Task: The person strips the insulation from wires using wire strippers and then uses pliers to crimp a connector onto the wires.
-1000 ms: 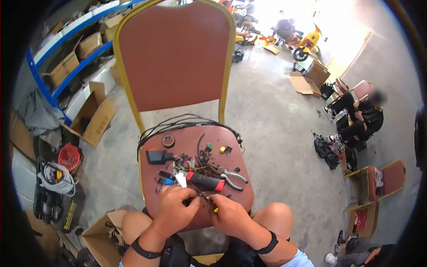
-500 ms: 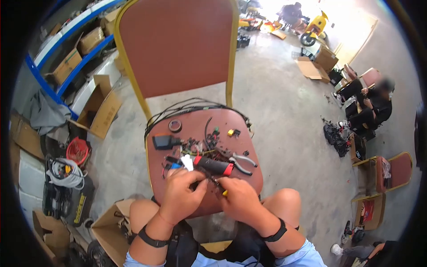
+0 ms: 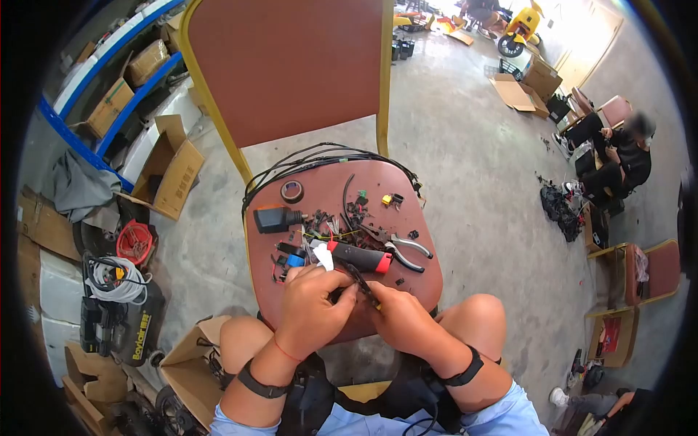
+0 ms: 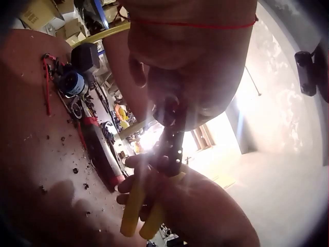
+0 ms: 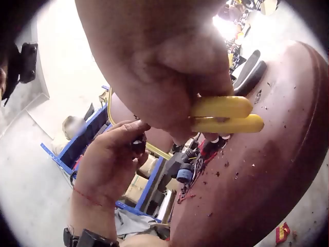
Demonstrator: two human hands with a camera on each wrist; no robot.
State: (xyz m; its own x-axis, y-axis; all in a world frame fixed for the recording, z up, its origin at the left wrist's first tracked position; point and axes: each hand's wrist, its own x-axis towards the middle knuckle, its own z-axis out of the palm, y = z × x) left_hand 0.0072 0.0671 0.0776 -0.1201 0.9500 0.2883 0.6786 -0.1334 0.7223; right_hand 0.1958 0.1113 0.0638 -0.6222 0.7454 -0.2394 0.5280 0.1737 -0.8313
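My right hand (image 3: 403,316) grips a wire stripper, its yellow handles (image 5: 226,107) jutting out below the palm in the right wrist view. The tool's dark, hole-punched head (image 4: 171,154) points at the fingertips of my left hand (image 3: 314,301). Between thumb and fingers the left hand pinches a small dark piece (image 5: 139,145), mostly hidden by the fingers; I cannot tell its kind. Both hands are over the front of a red-brown chair seat (image 3: 334,178). Just beyond them lie a black-and-red cylindrical handle (image 3: 360,256) and a white piece (image 3: 323,256).
Grey-handled pliers (image 3: 408,252), a tape roll (image 3: 292,191), a black boxy part (image 3: 273,219), a blue round part (image 3: 295,260) and wire scraps lie on the seat. A black cable bundle (image 3: 320,150) runs along its back. An open carton (image 3: 193,356) stands by the left knee.
The head view has shifted, so the chair sits lower and further right. The wire stripper's dark head shows more plainly between the hands. Both hands keep their holds.
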